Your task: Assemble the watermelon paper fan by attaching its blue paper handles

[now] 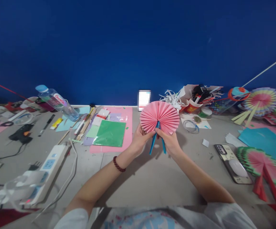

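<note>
A pink pleated paper fan point(159, 117), spread into a round disc, is held upright above the grey table point(138, 178). Two blue sticks point(157, 139) run down from its centre and splay apart below. My left hand point(140, 139) pinches the fan's lower left part at the sticks. My right hand point(170, 142) grips the lower right part by the other stick. A dark red bead bracelet point(119, 164) sits on my left wrist.
A green sheet on pink paper point(109, 133) lies left of the fan. A plastic bottle point(57, 101), glue gun point(21, 135) and power strip point(46, 168) are further left. A phone point(233, 163), watermelon-coloured fans point(262, 162), blue paper point(262, 138) and a red cup point(192, 106) sit to the right.
</note>
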